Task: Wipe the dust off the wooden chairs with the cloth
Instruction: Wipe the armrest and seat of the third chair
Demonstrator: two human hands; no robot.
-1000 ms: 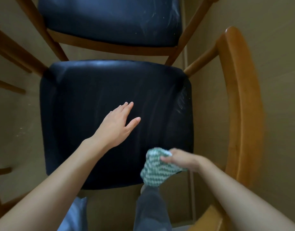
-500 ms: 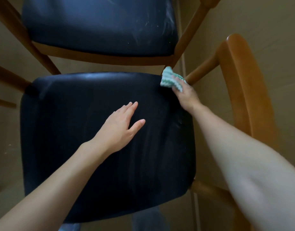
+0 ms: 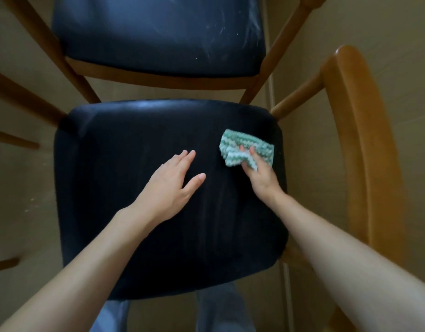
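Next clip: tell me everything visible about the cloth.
The cloth is a small bunched rag, green and white in zigzag stripes, soft and nubby-looking. It lies crumpled on the right rear part of the near dark seat, gripped by the right hand, whose fingers curl into its folds.

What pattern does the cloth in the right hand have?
The crumpled knitted cloth has green and white zigzag stripes, shown in the head view.
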